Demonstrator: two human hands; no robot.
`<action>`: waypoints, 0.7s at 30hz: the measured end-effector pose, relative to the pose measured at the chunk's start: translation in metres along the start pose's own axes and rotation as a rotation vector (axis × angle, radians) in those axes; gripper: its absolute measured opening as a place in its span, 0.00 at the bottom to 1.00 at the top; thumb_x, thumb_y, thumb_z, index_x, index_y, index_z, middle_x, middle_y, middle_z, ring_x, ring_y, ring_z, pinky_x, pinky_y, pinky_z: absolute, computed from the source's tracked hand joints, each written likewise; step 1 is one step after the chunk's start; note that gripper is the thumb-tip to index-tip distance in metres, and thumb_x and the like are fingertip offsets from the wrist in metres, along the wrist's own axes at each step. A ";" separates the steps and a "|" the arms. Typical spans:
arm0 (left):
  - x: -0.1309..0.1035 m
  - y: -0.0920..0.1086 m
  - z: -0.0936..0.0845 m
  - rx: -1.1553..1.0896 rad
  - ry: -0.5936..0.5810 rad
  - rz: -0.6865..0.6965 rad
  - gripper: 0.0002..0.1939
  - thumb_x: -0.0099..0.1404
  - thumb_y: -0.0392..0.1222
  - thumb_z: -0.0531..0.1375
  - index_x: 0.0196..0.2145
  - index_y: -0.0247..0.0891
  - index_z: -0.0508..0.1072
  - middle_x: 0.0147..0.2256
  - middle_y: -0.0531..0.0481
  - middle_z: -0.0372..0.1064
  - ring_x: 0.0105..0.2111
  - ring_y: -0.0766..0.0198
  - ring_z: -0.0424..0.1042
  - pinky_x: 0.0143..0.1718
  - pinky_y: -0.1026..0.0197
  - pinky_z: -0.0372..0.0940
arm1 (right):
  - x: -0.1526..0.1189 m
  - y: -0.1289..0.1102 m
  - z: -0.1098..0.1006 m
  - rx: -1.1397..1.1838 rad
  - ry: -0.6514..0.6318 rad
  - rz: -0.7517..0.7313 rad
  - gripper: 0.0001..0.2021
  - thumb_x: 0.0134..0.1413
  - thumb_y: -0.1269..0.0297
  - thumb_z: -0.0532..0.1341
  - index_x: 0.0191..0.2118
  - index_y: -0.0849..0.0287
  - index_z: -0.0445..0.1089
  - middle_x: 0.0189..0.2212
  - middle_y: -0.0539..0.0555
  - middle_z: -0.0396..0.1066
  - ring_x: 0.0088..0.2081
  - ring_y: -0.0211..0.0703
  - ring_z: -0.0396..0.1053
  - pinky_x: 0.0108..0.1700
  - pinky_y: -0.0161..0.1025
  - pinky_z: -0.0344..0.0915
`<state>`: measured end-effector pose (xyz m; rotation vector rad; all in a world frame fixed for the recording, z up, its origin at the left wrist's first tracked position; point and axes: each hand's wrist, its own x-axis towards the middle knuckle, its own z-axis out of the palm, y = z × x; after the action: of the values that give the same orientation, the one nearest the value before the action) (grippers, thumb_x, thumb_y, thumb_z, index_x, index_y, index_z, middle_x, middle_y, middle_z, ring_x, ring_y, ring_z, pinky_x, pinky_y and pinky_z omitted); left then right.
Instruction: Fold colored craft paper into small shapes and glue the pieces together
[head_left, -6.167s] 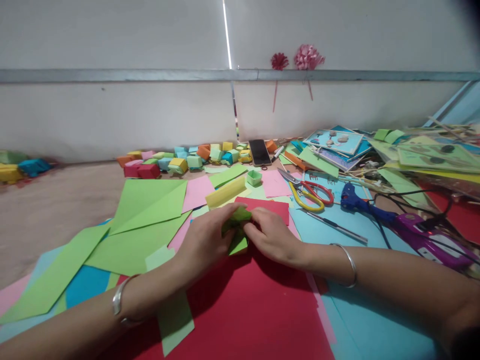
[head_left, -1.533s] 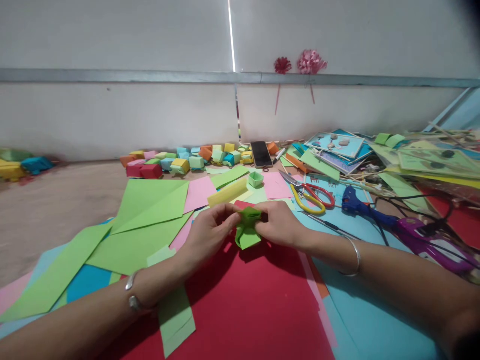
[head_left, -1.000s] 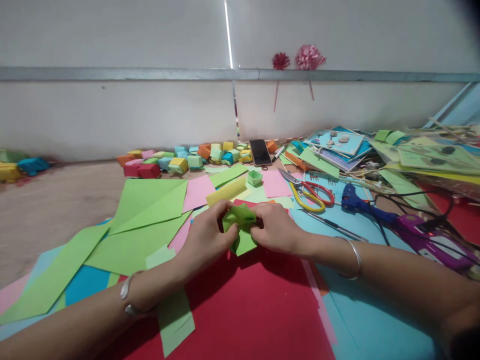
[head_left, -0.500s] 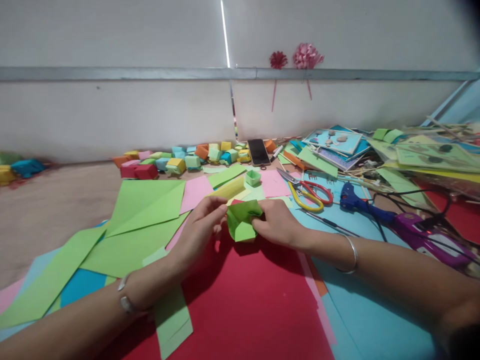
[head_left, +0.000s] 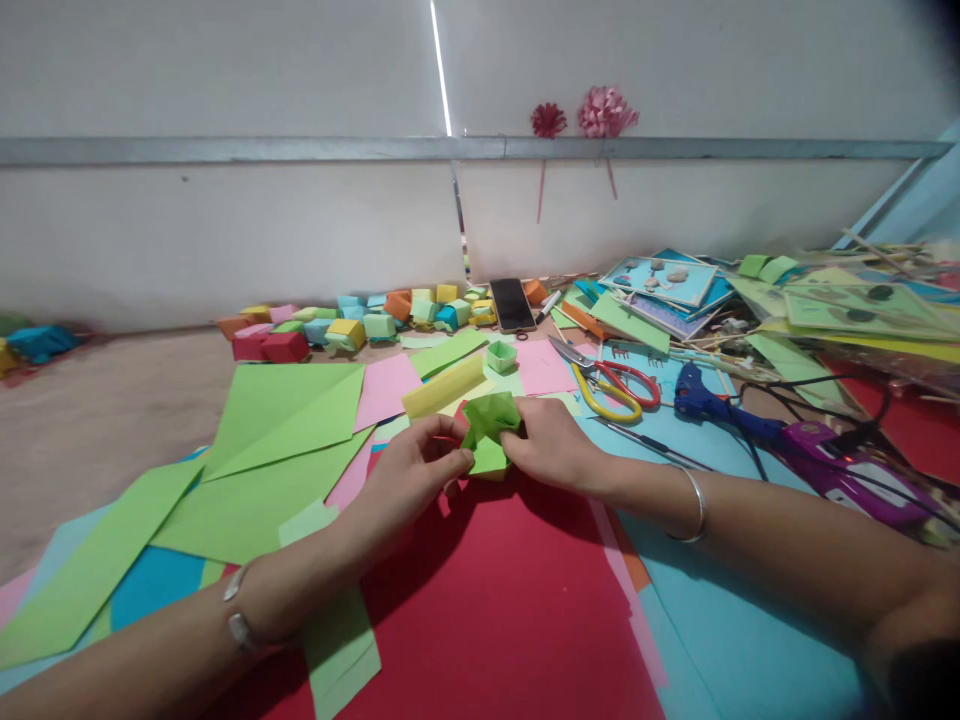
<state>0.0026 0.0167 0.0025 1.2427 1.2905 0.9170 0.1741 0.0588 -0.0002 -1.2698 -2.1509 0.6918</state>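
A folded bright green paper piece (head_left: 489, 432) is held up over the large red sheet (head_left: 510, 600). My right hand (head_left: 551, 445) pinches its right side, with the thumb pressed inside the fold. At the left edge, the thumb and fingers of my left hand (head_left: 420, 465) close on the paper. Just behind stands a small pale green paper box (head_left: 501, 356). A rolled yellow paper (head_left: 442, 388) lies beyond my left hand.
Scissors with red and yellow handles (head_left: 611, 385), a pen (head_left: 652, 443) and a blue-purple glue gun (head_left: 825, 460) with its cord lie right. Behind are a phone (head_left: 513, 305) and several paper cubes (head_left: 285, 346). Green sheets (head_left: 285, 415) spread left.
My left hand has moved in and closed on the left edge of the green paper, whose shape has changed a little. My right hand keeps its grip. The view has shifted slightly.
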 end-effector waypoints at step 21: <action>0.005 -0.001 -0.001 0.075 -0.051 0.110 0.16 0.49 0.45 0.70 0.32 0.38 0.70 0.31 0.54 0.69 0.31 0.64 0.70 0.36 0.59 0.65 | 0.004 -0.001 -0.006 0.056 -0.006 0.101 0.08 0.47 0.76 0.54 0.32 0.60 0.69 0.29 0.51 0.72 0.30 0.39 0.65 0.30 0.33 0.53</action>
<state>0.0020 0.0220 0.0008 1.3986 1.2357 0.9158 0.1760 0.0633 0.0061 -1.3558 -2.0685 0.7932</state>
